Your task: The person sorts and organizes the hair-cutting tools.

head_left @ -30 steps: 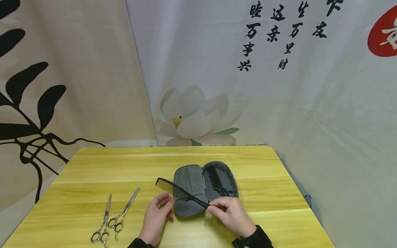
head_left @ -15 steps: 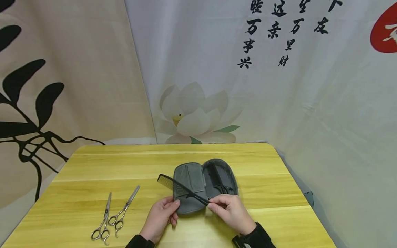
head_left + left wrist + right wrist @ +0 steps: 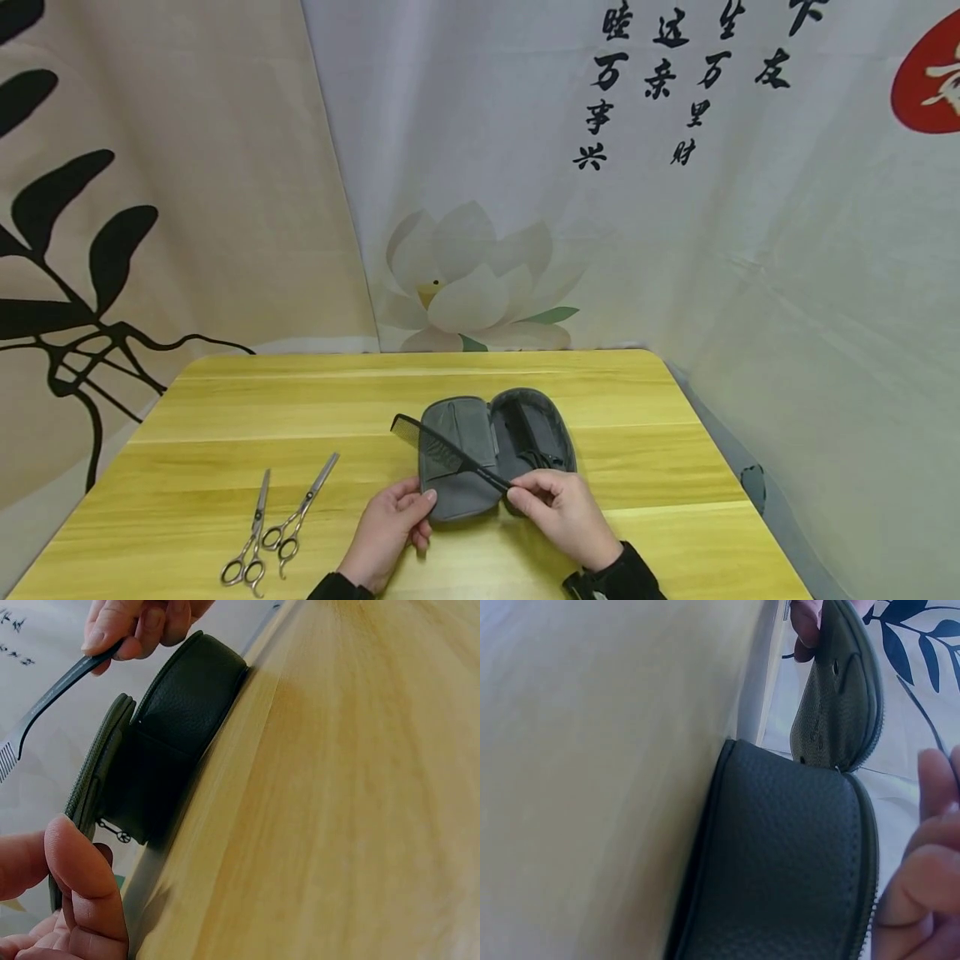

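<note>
Head view, and here's my right hand (image 3: 557,510) pinching the black comb (image 3: 450,452) by its handle, thumb against fingers, the toothed end slanting away to the left above the unfolded grey case (image 3: 461,502). Down on the near-left edge, my left hand (image 3: 388,525) grips that case's flap, thumb on top; the left wrist view has the flap raised off the wooden table (image 3: 637,458)! A black object (image 3: 521,428) sits in the case's right half. Further left lie two scissors (image 3: 303,504), side by side.
</note>
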Available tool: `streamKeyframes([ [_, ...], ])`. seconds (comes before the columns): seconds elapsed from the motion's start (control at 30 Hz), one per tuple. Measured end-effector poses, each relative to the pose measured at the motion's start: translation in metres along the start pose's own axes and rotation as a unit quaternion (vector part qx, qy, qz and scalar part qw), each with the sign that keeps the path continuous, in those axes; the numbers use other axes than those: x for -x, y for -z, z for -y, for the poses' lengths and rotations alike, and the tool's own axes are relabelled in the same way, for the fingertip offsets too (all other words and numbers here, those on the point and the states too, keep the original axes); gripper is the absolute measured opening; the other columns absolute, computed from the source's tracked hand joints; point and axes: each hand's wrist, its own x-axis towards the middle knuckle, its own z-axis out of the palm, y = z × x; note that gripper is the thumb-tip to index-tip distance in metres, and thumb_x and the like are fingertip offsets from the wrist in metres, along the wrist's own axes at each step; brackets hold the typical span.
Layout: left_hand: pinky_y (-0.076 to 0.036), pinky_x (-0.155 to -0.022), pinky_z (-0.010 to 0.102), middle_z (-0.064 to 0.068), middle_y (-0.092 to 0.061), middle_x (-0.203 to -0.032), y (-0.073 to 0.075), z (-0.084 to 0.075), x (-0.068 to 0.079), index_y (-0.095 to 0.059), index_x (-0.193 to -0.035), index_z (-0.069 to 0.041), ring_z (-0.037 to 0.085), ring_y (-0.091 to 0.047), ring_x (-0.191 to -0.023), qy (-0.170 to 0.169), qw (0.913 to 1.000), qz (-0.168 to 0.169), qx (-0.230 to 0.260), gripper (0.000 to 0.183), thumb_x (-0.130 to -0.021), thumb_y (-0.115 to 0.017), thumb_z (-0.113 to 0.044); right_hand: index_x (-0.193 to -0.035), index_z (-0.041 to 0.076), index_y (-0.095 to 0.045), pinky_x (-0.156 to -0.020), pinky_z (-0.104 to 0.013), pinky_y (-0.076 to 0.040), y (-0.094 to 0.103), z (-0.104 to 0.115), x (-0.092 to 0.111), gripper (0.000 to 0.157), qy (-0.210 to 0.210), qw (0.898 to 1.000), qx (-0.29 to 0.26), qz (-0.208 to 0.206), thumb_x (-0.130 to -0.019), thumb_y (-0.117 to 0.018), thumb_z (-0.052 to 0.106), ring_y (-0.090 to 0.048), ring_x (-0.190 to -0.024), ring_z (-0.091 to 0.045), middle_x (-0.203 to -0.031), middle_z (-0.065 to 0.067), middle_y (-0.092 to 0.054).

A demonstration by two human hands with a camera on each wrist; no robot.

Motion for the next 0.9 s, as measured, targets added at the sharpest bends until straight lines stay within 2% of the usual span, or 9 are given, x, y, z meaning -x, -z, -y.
streamKeyframes([
  [0.3,-0.056,-0.054,0.028,0.002,-0.067,-0.081,0.001,0.003,-0.002,-0.038,-0.155,0.015,0.013,-0.060,-0.062,0.005,1.0000,-0.003,-0.001,0.067,-0.106,-0.069,-0.019,-0.100,0.013,-0.083,-0.050,-0.018,-0.045,0.001,0.001,0.000,0.007,-0.006,1.000,0.001,-0.026,-0.098,-0.080,0.019,-0.049,-0.058,0.006,-0.076,0.004,-0.073],
  [0.37,-0.056,-0.054,0.029,0.002,-0.067,-0.081,0.002,0.003,-0.003,-0.039,-0.155,0.015,0.014,-0.061,-0.062,0.008,1.0000,-0.002,-0.002,0.067,-0.106,-0.069,-0.020,-0.100,0.012,-0.082,-0.051,-0.019,-0.047,0.002,0.001,0.000,0.005,-0.008,0.999,0.005,-0.044,-0.098,-0.079,0.016,-0.051,-0.059,0.005,-0.078,0.003,-0.075],
  [0.47,-0.057,-0.055,0.029,0.003,-0.068,-0.081,0.003,0.003,-0.004,-0.037,-0.156,0.015,0.014,-0.061,-0.064,0.009,0.9999,0.003,-0.007,0.070,-0.106,-0.069,-0.022,-0.101,0.012,-0.082,-0.053,-0.020,-0.050,0.007,0.001,-0.001,0.005,-0.011,0.995,0.014,-0.093,-0.097,-0.079,0.013,-0.056,-0.062,0.003,-0.080,0.002,-0.077],
  [0.57,-0.058,-0.057,0.030,0.003,-0.068,-0.083,0.004,0.001,-0.004,-0.034,-0.157,0.015,0.014,-0.062,-0.066,0.005,0.9999,0.009,-0.010,0.072,-0.107,-0.069,-0.023,-0.100,0.011,-0.082,-0.053,-0.020,-0.050,0.014,0.001,-0.004,0.006,-0.006,0.985,0.033,-0.171,-0.096,-0.080,0.008,-0.059,-0.062,0.000,-0.079,0.001,-0.077],
  [0.73,-0.058,-0.056,0.030,0.003,-0.068,-0.082,0.004,0.001,-0.002,-0.036,-0.157,0.015,0.014,-0.062,-0.066,0.004,0.9999,0.009,-0.011,0.070,-0.107,-0.069,-0.021,-0.095,0.006,-0.082,-0.051,-0.016,-0.046,0.028,0.000,-0.006,0.005,-0.009,0.955,0.056,-0.292,-0.094,-0.080,0.001,-0.056,-0.058,-0.002,-0.074,-0.002,-0.075],
  [0.8,-0.058,-0.056,0.030,0.003,-0.068,-0.082,0.004,0.001,-0.001,-0.036,-0.157,0.015,0.014,-0.062,-0.066,0.003,0.9999,0.009,-0.012,0.070,-0.107,-0.069,-0.021,-0.094,0.004,-0.082,-0.051,-0.015,-0.045,0.031,-0.001,-0.005,0.005,-0.008,0.946,0.063,-0.317,-0.094,-0.079,0.000,-0.055,-0.057,-0.002,-0.074,-0.004,-0.075],
  [0.9,-0.058,-0.057,0.029,0.002,-0.068,-0.081,0.004,0.001,0.000,-0.036,-0.157,0.015,0.014,-0.062,-0.066,0.001,0.9998,0.013,-0.013,0.070,-0.106,-0.069,-0.022,-0.094,0.002,-0.081,-0.051,-0.014,-0.044,0.034,-0.004,-0.004,0.005,-0.006,0.939,0.068,-0.336,-0.094,-0.078,-0.001,-0.054,-0.057,-0.002,-0.074,-0.007,-0.075],
])
